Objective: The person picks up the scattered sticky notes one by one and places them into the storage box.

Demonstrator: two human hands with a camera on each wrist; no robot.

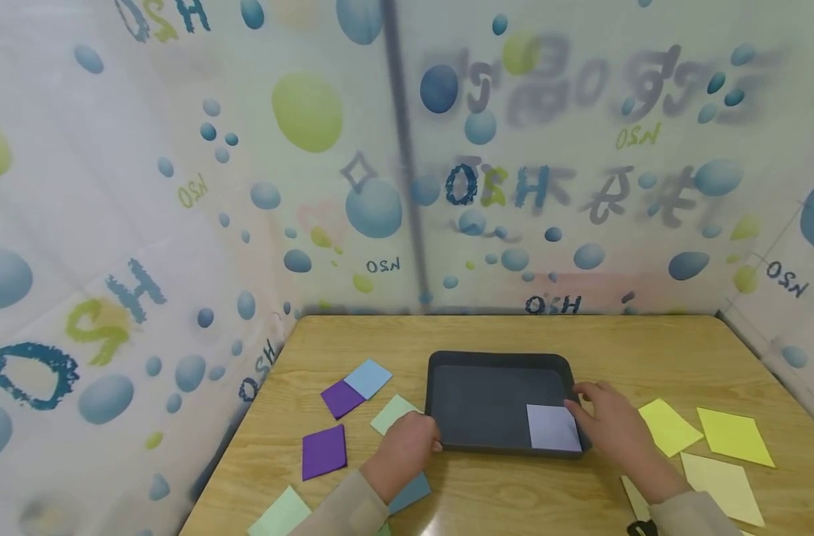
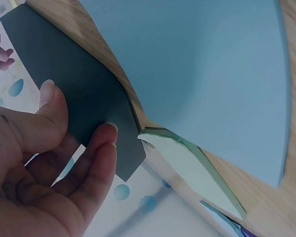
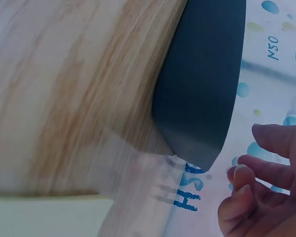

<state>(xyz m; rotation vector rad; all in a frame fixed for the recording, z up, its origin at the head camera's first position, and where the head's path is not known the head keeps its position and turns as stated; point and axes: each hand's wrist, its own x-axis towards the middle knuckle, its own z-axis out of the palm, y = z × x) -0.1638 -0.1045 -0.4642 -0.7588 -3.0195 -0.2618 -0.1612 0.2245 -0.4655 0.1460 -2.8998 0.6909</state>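
A dark grey rectangular tray (image 1: 487, 387) sits on the wooden table, with a pale lavender paper square (image 1: 554, 428) lying in its front right corner. At the tray's front left corner, my left hand (image 1: 409, 441) holds the wall; in the left wrist view the thumb is at the rim and the fingertips (image 2: 107, 132) lie against the outer side. Beside the right wall is my right hand (image 1: 611, 420), its thumb over the rim near the lavender square. The right wrist view shows its fingers (image 3: 239, 190) loosely bent, apart from the tray, holding nothing.
Left of the tray lie purple squares (image 1: 325, 452), a light blue square (image 1: 369, 379), pale green squares (image 1: 281, 514) and a blue square (image 1: 409, 493). On the right are bright yellow squares (image 1: 735, 435) and pale yellow ones (image 1: 723, 485). Patterned curtains (image 1: 353, 275) enclose the table.
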